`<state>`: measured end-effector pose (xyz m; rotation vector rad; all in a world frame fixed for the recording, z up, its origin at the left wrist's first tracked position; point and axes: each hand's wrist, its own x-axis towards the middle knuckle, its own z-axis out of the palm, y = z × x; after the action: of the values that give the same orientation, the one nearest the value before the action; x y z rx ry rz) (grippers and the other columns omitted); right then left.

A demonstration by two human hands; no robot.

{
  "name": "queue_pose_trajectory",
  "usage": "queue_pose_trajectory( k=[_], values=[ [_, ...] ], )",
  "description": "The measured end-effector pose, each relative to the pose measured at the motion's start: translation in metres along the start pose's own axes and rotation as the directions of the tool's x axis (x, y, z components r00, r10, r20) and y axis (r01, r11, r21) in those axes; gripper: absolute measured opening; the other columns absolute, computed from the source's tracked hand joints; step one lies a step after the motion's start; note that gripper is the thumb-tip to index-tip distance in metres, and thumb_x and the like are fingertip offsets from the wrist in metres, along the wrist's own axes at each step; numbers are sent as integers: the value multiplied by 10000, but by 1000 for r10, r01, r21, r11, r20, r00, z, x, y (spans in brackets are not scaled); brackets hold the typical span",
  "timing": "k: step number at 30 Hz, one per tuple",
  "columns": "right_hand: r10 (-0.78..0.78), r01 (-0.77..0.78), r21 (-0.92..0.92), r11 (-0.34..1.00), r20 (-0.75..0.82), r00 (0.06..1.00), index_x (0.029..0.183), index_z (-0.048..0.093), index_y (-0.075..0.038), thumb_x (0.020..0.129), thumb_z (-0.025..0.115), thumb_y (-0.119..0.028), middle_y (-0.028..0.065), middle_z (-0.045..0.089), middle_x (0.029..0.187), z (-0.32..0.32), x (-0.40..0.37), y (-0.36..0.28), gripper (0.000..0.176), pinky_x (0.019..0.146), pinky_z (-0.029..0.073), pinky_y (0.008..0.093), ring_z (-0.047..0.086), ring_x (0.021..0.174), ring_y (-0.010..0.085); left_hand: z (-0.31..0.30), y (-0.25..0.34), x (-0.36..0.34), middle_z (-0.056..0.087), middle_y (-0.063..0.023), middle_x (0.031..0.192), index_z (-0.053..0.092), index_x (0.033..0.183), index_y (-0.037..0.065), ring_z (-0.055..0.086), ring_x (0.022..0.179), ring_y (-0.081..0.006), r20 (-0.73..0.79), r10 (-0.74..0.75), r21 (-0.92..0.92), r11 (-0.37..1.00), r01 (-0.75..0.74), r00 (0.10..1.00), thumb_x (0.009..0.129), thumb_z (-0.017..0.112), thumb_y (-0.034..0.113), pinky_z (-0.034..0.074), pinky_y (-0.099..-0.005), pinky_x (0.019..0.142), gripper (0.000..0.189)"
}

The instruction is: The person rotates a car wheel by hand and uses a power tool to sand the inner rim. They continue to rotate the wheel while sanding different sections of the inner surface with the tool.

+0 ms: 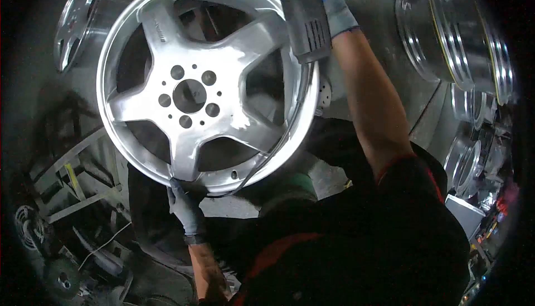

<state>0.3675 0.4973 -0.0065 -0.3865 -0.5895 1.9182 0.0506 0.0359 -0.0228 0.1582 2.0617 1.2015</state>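
Observation:
A shiny silver five-spoke wheel rim [223, 55] faces the camera in the upper middle. My left hand [188, 208], in a grey glove, grips the rim's lower edge, fingers at the lip. At the top, my right hand [336, 5], in a blue and grey glove, is beside a green and black power tool [308, 24], with its fingers mostly hidden behind the tool. The tool lies over the rim's upper right edge. A black cord [301, 97] runs from the tool down across the rim's right side.
Several polished rims [443, 33] stand at the right, with more below them. Another rim [78, 22] is at the upper left. A metal frame [83, 200] and assorted parts lie at the lower left. A green round object [301, 186] is below the rim.

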Motion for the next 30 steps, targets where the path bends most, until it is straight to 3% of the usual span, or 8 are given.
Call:
queue_pose_trajectory(
  k=[8,20,21,22,24,26,28,30],
  values=[
    [89,-88,-30,996,49,995,1200,636,10,1039,570,-379,116,712,1023,10,-3,-2,426,772,613,339,716,852,219,-2,1,9,607,-125,1237,526,1414,4,626,1082,-243,-36,-38,14,999,39,999,1059,513,490,567,-395,899,602],
    [-74,61,117,991,114,991,1309,583,-80,1051,567,-281,26,648,1024,46,-43,-10,327,787,555,280,646,892,125,22,51,14,602,11,852,638,1281,26,533,722,-91,-67,51,-49,997,-55,996,1058,547,451,449,-289,612,488],
    [-66,-317,467,826,638,767,1417,505,-96,1046,578,-270,31,622,1166,-39,13,7,417,851,545,270,628,994,119,17,56,25,594,16,844,642,1269,22,529,721,-88,-60,104,2,995,-104,993,1062,541,441,444,-284,617,479],
    [-62,-322,459,828,645,762,1417,505,-96,1046,578,-270,31,622,1166,-41,-2,-5,417,851,545,270,628,994,119,8,62,38,586,22,836,647,1258,18,526,720,-86,-48,158,53,986,-156,986,1066,535,432,439,-280,623,469],
    [-83,69,-158,985,-80,993,1367,557,-76,1009,558,-505,142,687,1187,-26,-55,-14,558,799,634,423,718,1010,285,-19,66,73,596,21,871,674,1145,19,530,755,-92,68,197,31,979,-200,978,1075,527,386,429,-264,661,401],
    [-178,170,-118,978,-61,982,1331,588,-60,1016,573,-439,121,699,1176,9,-88,-9,493,803,627,389,727,944,233,6,102,61,600,15,858,684,1087,21,511,734,-96,29,238,-135,963,-232,971,1073,531,397,409,-261,658,406],
    [-230,198,-153,968,-231,945,1302,608,-42,1032,550,-424,123,703,1171,-3,-115,-1,472,831,619,390,722,962,246,-1,122,83,592,15,828,689,1050,25,493,719,-94,-25,266,242,937,-252,964,1069,540,404,398,-267,649,408],
    [-137,145,26,989,-205,969,1301,612,-45,1044,530,-422,117,700,1175,3,-147,10,464,865,598,374,712,988,234,-12,124,113,591,18,817,695,1043,27,496,727,-85,35,280,222,934,-281,959,1059,560,413,395,-268,651,409]
  ],
)
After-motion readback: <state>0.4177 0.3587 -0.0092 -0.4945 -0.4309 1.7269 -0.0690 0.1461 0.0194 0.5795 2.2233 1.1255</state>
